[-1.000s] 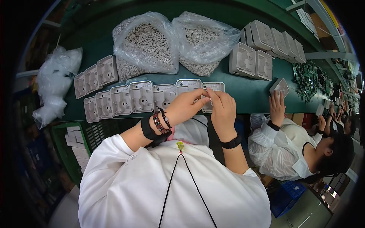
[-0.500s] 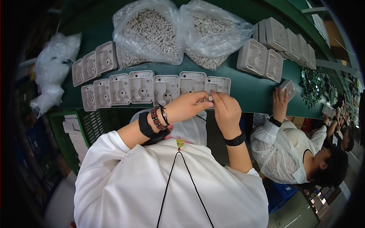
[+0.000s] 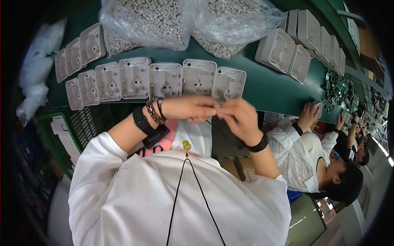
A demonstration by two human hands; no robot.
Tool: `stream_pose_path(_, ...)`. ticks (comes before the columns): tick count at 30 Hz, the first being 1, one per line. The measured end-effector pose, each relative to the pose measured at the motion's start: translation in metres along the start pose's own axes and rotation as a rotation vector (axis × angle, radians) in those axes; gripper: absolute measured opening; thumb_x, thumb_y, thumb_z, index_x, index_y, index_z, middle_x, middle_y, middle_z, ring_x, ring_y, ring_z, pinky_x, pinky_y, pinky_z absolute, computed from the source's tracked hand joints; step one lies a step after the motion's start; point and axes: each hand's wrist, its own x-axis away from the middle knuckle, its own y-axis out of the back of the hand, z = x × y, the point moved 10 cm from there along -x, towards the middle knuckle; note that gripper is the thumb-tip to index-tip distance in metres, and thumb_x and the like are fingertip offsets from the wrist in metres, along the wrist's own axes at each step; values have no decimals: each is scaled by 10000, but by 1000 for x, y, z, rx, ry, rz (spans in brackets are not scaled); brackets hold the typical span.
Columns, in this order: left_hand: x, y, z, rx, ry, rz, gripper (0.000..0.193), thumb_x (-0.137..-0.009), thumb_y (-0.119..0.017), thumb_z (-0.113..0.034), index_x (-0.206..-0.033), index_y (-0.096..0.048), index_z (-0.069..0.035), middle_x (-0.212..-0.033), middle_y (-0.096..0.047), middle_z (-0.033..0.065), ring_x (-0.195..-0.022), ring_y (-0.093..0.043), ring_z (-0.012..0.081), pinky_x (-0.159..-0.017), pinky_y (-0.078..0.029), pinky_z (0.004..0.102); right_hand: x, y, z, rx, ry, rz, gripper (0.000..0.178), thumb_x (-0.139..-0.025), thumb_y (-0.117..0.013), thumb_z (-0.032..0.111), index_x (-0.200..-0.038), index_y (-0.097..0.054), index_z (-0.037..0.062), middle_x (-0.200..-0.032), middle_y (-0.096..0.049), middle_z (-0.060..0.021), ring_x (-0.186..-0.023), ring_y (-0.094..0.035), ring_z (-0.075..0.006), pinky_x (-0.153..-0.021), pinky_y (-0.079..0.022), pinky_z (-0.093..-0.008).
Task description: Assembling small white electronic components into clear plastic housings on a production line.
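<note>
My left hand point(image 3: 196, 108) and my right hand point(image 3: 241, 118) meet fingertip to fingertip just off the near edge of the green table point(image 3: 273, 92). Both are closed in a pinch. Whatever sits between the fingers is too small and too covered to make out. Behind my hands runs a row of light grey plastic housings point(image 3: 134, 80), open side up, with round holes and ribs inside. The rightmost housing point(image 3: 229, 84) of that row is nearest to my right hand, its lower edge partly covered.
Clear plastic bags point(image 3: 147, 24) of small whitish parts stand behind the row. Stacked housings point(image 3: 277, 51) and a pile of green circuit boards point(image 3: 340, 90) lie to the right. A green crate point(image 3: 84, 123) is at lower left. Beside me, a co-worker's hand point(image 3: 308, 115) holds a housing.
My hands have moved slightly left and come fingertip to fingertip; a small whitish part seen at my right fingers is now hidden. The view has shifted, and the co-worker's hand has moved nearer them.
</note>
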Motion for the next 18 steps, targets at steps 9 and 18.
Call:
stream_pose_path(9, -9, 55, -19, -1362, -107, -814, 369, -767, -502, -169, -1128, -523, -239, -618, -590, 87, -552, -582, 221, -477, -444, 328, -42, 0, -84, 489, 336, 261, 189, -597, -621, 38, -781, -593, 72, -846, -577, -60, -743, -554, -230, -632, -454, -320)
stream_pose_path(18, -7, 63, -11, -1498, 4, -807, 504, -714, -505, -125, -1194, -488, -277, -624, -604, 62, -549, -593, 239, -489, -461, 353, -35, -54, -109, 595, 495, 630, 190, -607, -573, 96, -795, -604, 100, -1023, -516, -16, -932, -480, -193, -781, -397, -288)
